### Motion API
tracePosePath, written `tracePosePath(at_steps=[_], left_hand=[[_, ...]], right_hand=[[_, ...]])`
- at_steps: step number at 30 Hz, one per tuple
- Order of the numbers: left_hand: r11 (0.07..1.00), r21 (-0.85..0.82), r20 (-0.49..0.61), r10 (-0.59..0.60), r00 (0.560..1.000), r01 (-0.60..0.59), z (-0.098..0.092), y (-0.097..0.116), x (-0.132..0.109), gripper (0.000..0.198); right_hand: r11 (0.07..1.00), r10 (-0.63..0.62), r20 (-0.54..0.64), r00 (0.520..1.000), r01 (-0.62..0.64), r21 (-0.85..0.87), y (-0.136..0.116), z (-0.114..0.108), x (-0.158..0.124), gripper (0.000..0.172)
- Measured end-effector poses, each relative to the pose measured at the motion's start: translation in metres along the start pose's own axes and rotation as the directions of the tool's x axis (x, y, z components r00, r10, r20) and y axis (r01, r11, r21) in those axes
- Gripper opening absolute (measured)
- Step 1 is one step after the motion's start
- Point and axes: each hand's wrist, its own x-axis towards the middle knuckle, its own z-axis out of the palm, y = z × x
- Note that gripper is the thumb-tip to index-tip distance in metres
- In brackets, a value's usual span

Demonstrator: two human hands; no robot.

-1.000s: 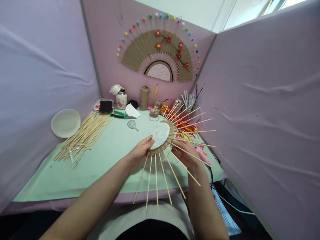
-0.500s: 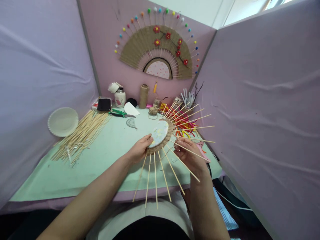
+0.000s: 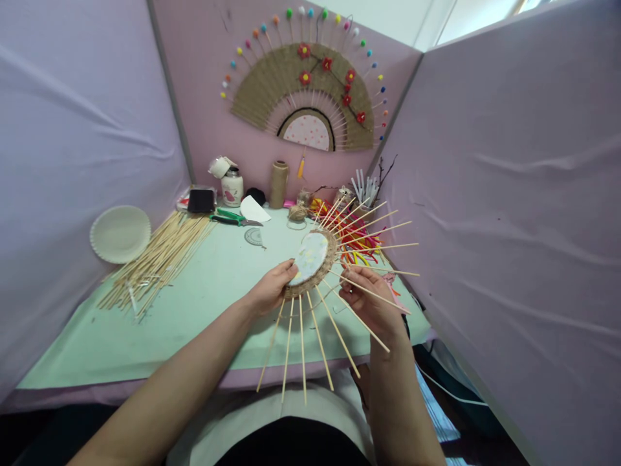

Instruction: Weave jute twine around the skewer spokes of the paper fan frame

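Note:
I hold a half-made fan (image 3: 310, 259) above the table's near right part: a patterned half-disc edged with jute twine, with several bamboo sticks (image 3: 303, 349) fanning out from it. My left hand (image 3: 272, 288) pinches the disc's left edge, thumb on top. Behind the right-hand sticks, my right hand (image 3: 371, 301) is curled with its fingers among them, pinching near the twine rim; what it grips is too small to make out.
A green mat (image 3: 204, 304) covers the table. A pile of bamboo sticks (image 3: 160, 255) and a paper plate (image 3: 120, 233) lie at the left. Scissors (image 3: 233, 219), a twine spool (image 3: 279, 184), a jar (image 3: 231, 188) and coloured strips (image 3: 356, 243) sit at the back. A finished fan (image 3: 308, 97) hangs on the wall.
The right hand has shifted slightly up and in among the sticks near the rim. The fan and left hand stay almost where they were; the view has tilted a little.

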Motion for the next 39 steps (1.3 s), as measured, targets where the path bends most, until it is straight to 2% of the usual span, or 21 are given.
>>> tracePosePath(at_steps=[9,16,21,27,32,36,39], left_hand=[[1.000,-0.001,0.000,0.016,1.000,-0.016,0.000,-0.001,0.001,0.026],[0.999,0.045,-0.006,0.019,1.000,-0.019,-0.001,-0.002,0.002,0.038],[0.998,0.001,0.014,0.060,0.998,-0.060,0.000,-0.004,0.003,0.036],[0.998,0.035,0.017,0.058,0.998,-0.059,-0.001,-0.004,0.002,0.034],[1.000,-0.001,-0.029,0.017,0.999,-0.017,-0.005,-0.002,0.003,0.024],[0.999,-0.035,-0.093,0.027,0.995,-0.030,-0.004,0.002,0.003,0.019],[0.998,-0.035,-0.113,0.052,0.992,-0.057,0.000,0.003,0.002,0.021]], right_hand=[[1.000,0.006,-0.023,1.000,-0.006,0.004,-0.001,0.001,0.000,0.028],[1.000,0.005,0.004,1.000,-0.005,-0.003,-0.004,0.003,-0.001,0.027],[1.000,0.003,0.020,1.000,-0.003,-0.005,-0.004,0.001,-0.002,0.026],[0.999,0.036,0.026,0.999,-0.036,-0.009,0.000,-0.006,0.001,0.026],[1.000,0.023,0.039,0.999,-0.024,0.020,0.006,-0.014,0.009,0.021],[0.996,0.038,0.007,0.999,-0.039,0.075,0.015,-0.016,0.013,0.028],[0.992,0.081,0.044,0.996,-0.085,0.090,0.024,-0.013,0.010,0.026]])
